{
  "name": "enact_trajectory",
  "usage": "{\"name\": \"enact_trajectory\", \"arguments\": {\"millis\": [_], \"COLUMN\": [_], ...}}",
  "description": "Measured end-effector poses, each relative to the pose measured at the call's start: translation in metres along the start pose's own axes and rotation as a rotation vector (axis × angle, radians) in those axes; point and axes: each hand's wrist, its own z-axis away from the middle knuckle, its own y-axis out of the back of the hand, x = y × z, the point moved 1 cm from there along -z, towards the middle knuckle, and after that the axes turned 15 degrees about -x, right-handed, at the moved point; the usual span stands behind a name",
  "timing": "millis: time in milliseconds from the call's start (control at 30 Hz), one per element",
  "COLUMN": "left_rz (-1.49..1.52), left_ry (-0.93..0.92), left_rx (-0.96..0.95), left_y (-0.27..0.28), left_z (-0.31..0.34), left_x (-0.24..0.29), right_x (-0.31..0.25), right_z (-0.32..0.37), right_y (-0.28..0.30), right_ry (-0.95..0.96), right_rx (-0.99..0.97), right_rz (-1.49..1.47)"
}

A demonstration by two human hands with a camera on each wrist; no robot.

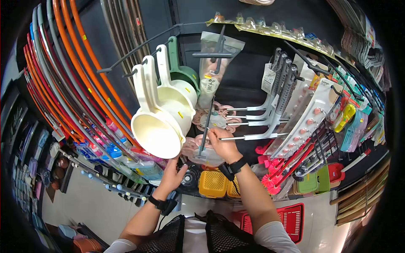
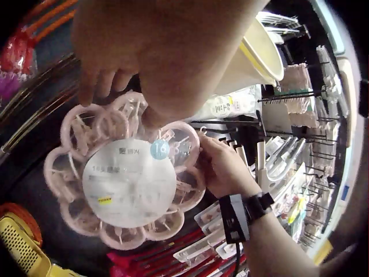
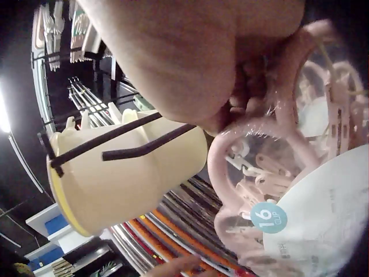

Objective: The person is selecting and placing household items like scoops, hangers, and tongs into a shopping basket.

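A pink, flower-shaped 16-clip hanger [image 2: 130, 183] in clear wrapping is near the middle of the head view, lower down, by the end of a dark rack hook [image 1: 207, 122]; a round white label fills its centre. The right hand [image 1: 223, 145] pinches the hanger's scalloped rim with curled fingers, close beside the hook. The left hand [image 1: 170, 176] is at the lower left of the hanger, thumb spread away from fingers that look loosely extended; whether all its fingertips touch the wrapping, I cannot tell. The step in hand looks like handling the package at the hook's end; the next move calls for a steady rim grip and room around the hook's crossbar, so the film does not snag. Left of the hanger, white long-handled dippers [image 1: 156, 135] hang at upper centre-left, a green dipper [image 1: 185, 76] behind them. A bagged pink item [image 1: 211, 63] hangs above. To the right are packaged white hooks and pinkish-red brushes [image 1: 272, 183]; below are a yellow basket [image 1: 213, 184] and, at lower right, a red shopping basket [image 1: 295, 223].
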Motion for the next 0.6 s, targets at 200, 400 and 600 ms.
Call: {"name": "enact_trajectory", "arguments": {"millis": [200,400,600], "left_rz": [0.293,0.369,0.325], "left_ry": [0.185,0.442,0.443], "left_rx": [-0.155,-0.272,-0.341], "left_y": [-0.032,-0.047,-0.058], "left_z": [0.057,0.110,0.133], "left_x": [-0.039,-0.061,-0.070], "right_x": [0.027,0.063,0.045], "right_z": [-0.038,-0.071,-0.082], "right_y": [0.008,0.009,0.031], "right_ry": [-0.051,-0.092,-0.094], "right_rx": [-0.018,-0.010,-0.024], "right_rz": [0.086,0.368,0.525]}}
